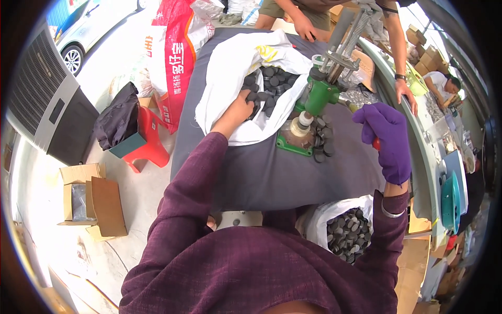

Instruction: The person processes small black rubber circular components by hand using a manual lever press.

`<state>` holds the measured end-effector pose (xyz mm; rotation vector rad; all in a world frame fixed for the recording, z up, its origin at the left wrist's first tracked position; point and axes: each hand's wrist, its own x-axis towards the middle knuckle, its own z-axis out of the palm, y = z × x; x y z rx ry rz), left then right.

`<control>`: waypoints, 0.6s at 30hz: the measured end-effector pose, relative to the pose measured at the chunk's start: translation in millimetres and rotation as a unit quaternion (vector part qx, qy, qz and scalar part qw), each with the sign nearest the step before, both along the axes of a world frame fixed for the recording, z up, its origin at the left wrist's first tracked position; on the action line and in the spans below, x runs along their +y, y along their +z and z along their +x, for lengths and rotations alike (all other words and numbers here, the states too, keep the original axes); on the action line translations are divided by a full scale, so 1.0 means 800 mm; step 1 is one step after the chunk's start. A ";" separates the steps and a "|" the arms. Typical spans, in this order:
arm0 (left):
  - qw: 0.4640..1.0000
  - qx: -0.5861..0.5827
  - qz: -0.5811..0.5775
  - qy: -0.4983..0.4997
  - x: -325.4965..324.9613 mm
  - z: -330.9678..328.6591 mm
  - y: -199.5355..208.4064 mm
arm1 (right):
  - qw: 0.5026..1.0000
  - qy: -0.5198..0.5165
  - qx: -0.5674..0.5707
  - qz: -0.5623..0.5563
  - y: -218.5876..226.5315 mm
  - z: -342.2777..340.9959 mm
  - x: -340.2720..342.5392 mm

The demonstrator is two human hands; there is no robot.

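My left hand (pixel 239 112) reaches bare into an open white sack (pixel 222 78) of round black discs (pixel 277 78). Its fingers curl onto a disc near the sack's left side, with the fingertips partly hidden. To the right of the sack stands a green hand press (pixel 319 97) with a spring on top and a square base. My right hand (pixel 387 138), in a purple glove, is closed beside the press, around what looks like its lever; a small red part shows under the fingers. Loose black discs (pixel 325 138) lie against the right of the press base.
Another white sack of discs (pixel 350 230) sits below the table's near edge. A red stool (pixel 149 138) with dark cloth, a cardboard box (pixel 107 206) and a grey air cooler (pixel 55 99) stand left. Across the grey-covered table (pixel 251 183), another person's hand (pixel 405 94) rests on a side edge.
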<state>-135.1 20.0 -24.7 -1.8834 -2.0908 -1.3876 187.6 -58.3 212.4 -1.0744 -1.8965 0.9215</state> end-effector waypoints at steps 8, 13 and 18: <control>0.986 0.157 -0.025 -0.040 -0.059 0.022 0.083 | 1.000 -0.001 -0.010 0.000 -0.004 -0.001 0.005; 0.962 0.270 -0.021 0.031 -0.035 -0.073 0.061 | 1.000 -0.012 -0.016 -0.010 0.000 -0.003 0.001; 0.950 0.310 0.001 0.031 -0.032 -0.148 0.005 | 0.999 -0.038 -0.005 -0.018 -0.001 -0.008 -0.001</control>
